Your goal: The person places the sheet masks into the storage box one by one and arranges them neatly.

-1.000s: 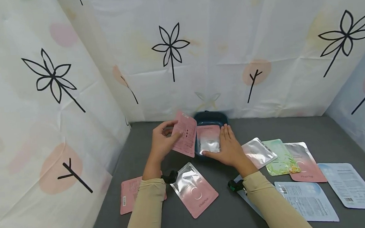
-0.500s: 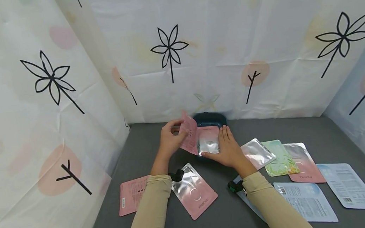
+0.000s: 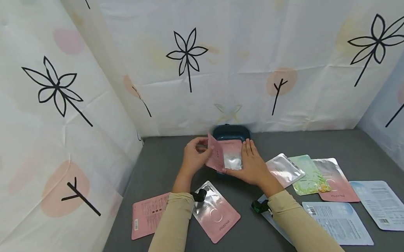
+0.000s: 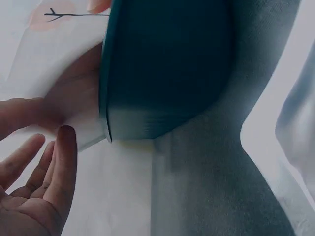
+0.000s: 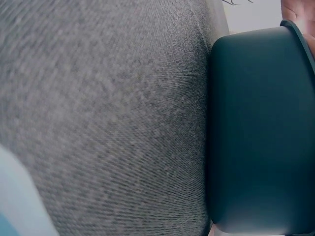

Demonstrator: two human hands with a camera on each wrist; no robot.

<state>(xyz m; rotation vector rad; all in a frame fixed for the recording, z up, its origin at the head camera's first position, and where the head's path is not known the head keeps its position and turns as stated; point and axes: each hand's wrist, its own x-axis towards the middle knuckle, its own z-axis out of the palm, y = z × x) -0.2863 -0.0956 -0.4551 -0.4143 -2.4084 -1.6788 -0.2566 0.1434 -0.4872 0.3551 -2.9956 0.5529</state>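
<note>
My left hand (image 3: 193,158) pinches a pink face mask sachet (image 3: 216,156) between thumb and fingers. The sachet stands tilted and bent over the left part of a dark teal bin (image 3: 231,131). In the left wrist view, the blurred sachet (image 4: 81,96) reaches past the bin's rim (image 4: 105,93). A pink and silver mask sachet (image 3: 233,159) lies at the bin's opening. Along its right side rests my right hand (image 3: 252,165), fingers straight and thumb stretched along the front. The right wrist view shows mostly the bin's wall (image 5: 266,132); its contents are hidden there.
On the grey table lie a pink sachet (image 3: 146,215) and a pink-silver one (image 3: 217,216) near the left forearm. To the right are silver (image 3: 285,169), green (image 3: 309,175), pink-silver (image 3: 337,183) and light blue sachets (image 3: 387,206). A patterned curtain (image 3: 220,81) hangs behind.
My left hand has moved right with the pink sachet, which now bends over the bin's left side and covers part of the pink-silver sachet. The right hand has stayed in place.
</note>
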